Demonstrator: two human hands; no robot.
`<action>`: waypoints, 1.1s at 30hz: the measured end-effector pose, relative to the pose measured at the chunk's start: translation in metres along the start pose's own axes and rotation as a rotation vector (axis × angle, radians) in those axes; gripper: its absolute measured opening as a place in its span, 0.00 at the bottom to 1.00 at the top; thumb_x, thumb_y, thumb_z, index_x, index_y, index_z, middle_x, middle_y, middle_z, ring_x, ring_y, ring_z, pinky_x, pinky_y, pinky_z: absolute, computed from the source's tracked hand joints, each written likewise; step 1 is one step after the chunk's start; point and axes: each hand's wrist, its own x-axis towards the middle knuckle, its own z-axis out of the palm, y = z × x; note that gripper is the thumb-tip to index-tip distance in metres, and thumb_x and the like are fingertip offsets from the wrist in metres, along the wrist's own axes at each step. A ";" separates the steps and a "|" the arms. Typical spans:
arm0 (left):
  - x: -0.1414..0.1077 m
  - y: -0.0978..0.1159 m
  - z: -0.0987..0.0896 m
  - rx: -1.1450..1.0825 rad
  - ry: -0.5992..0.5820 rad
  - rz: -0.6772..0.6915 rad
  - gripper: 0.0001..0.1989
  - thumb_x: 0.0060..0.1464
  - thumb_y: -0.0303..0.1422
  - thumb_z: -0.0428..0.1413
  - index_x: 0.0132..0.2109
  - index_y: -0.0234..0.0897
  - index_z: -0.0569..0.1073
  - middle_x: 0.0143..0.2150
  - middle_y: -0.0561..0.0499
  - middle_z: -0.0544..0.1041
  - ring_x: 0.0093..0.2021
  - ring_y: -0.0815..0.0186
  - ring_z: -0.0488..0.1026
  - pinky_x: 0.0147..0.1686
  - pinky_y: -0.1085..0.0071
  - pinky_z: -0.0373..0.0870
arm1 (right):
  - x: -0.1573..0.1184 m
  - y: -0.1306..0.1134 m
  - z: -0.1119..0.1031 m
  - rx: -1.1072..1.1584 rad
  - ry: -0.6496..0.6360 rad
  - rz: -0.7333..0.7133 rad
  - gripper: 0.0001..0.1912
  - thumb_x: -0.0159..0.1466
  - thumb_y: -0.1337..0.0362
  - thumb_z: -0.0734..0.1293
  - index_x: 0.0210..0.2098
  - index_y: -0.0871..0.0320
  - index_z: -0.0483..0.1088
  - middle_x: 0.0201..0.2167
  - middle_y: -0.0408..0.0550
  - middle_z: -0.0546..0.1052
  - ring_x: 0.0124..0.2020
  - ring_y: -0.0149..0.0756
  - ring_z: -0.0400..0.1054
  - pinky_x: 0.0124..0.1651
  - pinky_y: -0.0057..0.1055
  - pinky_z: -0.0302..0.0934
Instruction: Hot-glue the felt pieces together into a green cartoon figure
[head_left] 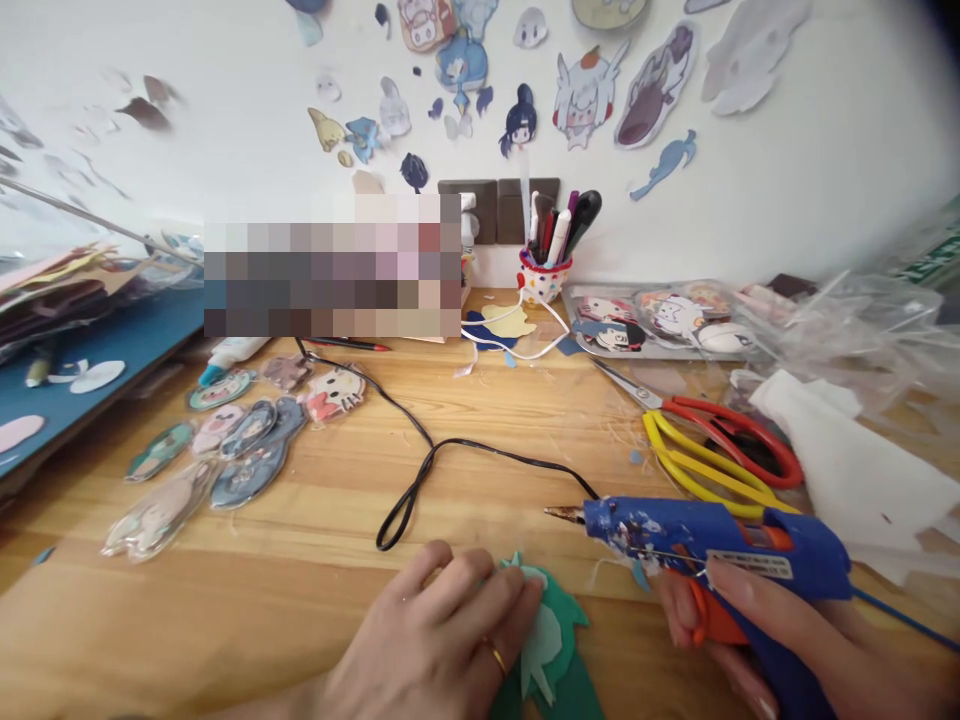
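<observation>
My left hand (439,635), with a gold ring on one finger, rests at the front of the wooden table (487,400). Its fingers are bent and pressed together on a green cutout (574,655). A paler green piece (546,640) lies on top of that cutout; the fingertips cover part of both. On the right, my right hand (795,630) is wrapped around the handle of a blue hot glue gun (675,530) with an orange trigger (716,612). The gun's metal nozzle (564,514) points left, above and behind the cutout, apart from it.
Scissors with red and yellow handles (705,440) lie behind the glue gun, beside white tissue (855,450). A looped black cord (427,465) crosses the middle. Several wrapped cutouts (251,430) lie left, near a blue board (97,400). A pen cup (544,275) stands at the back.
</observation>
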 end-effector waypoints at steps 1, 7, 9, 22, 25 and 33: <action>0.001 0.000 0.000 -0.020 -0.011 -0.001 0.16 0.63 0.29 0.39 0.49 0.30 0.69 0.39 0.50 0.75 0.38 0.66 0.65 0.37 0.68 0.58 | 0.001 -0.001 -0.001 0.001 -0.034 0.000 0.29 0.51 0.36 0.53 0.20 0.53 0.69 0.08 0.44 0.65 0.10 0.31 0.58 0.13 0.26 0.52; 0.005 -0.011 -0.002 -0.262 -0.009 -0.092 0.13 0.60 0.28 0.44 0.48 0.34 0.69 0.38 0.49 0.74 0.38 0.65 0.64 0.37 0.68 0.61 | 0.003 -0.011 -0.003 -0.001 -0.065 -0.033 0.28 0.55 0.40 0.53 0.19 0.55 0.67 0.09 0.42 0.63 0.11 0.30 0.57 0.17 0.26 0.55; 0.002 -0.017 -0.005 -0.368 0.049 -0.158 0.13 0.59 0.24 0.45 0.49 0.35 0.68 0.41 0.48 0.74 0.40 0.64 0.63 0.39 0.68 0.62 | 0.000 -0.017 0.000 0.019 -0.025 0.021 0.30 0.54 0.37 0.52 0.19 0.56 0.68 0.08 0.41 0.62 0.10 0.28 0.54 0.16 0.25 0.52; 0.002 -0.006 -0.018 0.003 -0.152 -0.001 0.14 0.61 0.35 0.44 0.51 0.44 0.68 0.55 0.53 0.69 0.58 0.61 0.59 0.56 0.59 0.50 | -0.005 -0.023 0.008 0.116 0.064 0.091 0.30 0.52 0.37 0.54 0.18 0.57 0.68 0.07 0.40 0.60 0.10 0.24 0.51 0.15 0.23 0.44; 0.002 -0.006 -0.020 -0.006 -0.222 -0.009 0.15 0.59 0.38 0.47 0.52 0.48 0.67 0.55 0.51 0.67 0.59 0.58 0.57 0.55 0.57 0.54 | -0.004 -0.015 0.005 0.074 0.054 0.102 0.31 0.49 0.35 0.54 0.19 0.56 0.69 0.07 0.41 0.60 0.09 0.27 0.51 0.13 0.24 0.45; -0.005 -0.004 -0.015 -0.112 -0.229 -0.064 0.17 0.58 0.35 0.48 0.55 0.48 0.64 0.57 0.49 0.65 0.60 0.50 0.52 0.53 0.43 0.53 | 0.000 -0.007 -0.002 0.044 -0.041 0.006 0.29 0.54 0.38 0.54 0.20 0.55 0.69 0.08 0.41 0.62 0.11 0.30 0.56 0.15 0.26 0.52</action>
